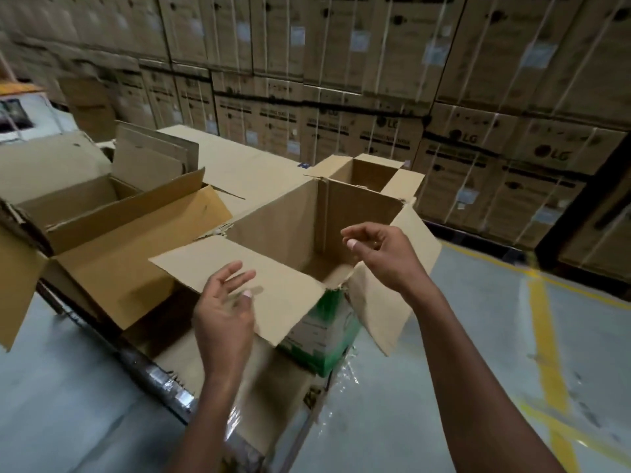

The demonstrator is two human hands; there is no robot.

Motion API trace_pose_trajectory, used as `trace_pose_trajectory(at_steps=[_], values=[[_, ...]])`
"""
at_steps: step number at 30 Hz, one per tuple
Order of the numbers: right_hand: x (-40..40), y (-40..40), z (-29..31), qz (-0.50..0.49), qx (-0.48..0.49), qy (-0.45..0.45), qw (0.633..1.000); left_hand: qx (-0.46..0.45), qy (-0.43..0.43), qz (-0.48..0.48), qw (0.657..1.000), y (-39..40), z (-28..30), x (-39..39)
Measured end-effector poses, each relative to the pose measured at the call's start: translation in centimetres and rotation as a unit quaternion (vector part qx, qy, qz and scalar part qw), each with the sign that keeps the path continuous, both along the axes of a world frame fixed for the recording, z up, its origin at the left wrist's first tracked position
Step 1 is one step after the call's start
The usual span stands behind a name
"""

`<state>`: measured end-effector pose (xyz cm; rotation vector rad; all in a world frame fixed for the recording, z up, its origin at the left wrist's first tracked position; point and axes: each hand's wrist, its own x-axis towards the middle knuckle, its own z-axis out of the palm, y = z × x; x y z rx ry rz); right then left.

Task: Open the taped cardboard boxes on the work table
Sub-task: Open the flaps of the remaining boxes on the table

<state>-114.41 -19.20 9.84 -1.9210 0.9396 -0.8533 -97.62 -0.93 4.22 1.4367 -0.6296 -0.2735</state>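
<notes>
I see the open box [307, 230] at frame center, between 2 empty, loosely spread hands: left hand [223, 312] hovers over its near flap [239, 268], right hand [382, 250] above the right rim.

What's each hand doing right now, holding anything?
Left hand: open, fingers relaxed, holding nothing, above the near flap.
Right hand: open, fingers loosely curled, holding nothing, over the open box.

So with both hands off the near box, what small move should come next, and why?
Probably a reach to another box. The near brown cardboard box with green print already stands open, flaps spread, and the left hand and right hand hover over it holding nothing. The boxes beside it look open too, so a taped one may lie out of view.
</notes>
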Motion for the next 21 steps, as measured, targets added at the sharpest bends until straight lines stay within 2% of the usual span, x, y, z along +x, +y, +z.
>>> trace_pose_trajectory(at_steps=[6, 12, 16, 21], values=[[-0.3, -6.2, 1.9, 0.024, -0.035, 0.025, 0.999, 0.071, -0.037, -0.025, 0.996, -0.1, 2.3, 5.0], [1.6, -13.7, 2.4, 0.086, -0.025, 0.085, 0.992, 0.217, -0.043, -0.091, 0.971, 2.0, 5.6, 11.2], [2.3, -21.1, 0.9, 0.121, -0.010, 0.148, 0.981, 0.281, -0.042, -0.047, 0.958, 2.8, 7.3, 12.7], [1.9, -27.2, -2.1, 0.203, 0.045, 0.118, 0.971, 0.375, -0.108, 0.036, 0.920, 0.8, 8.7, 11.9]])
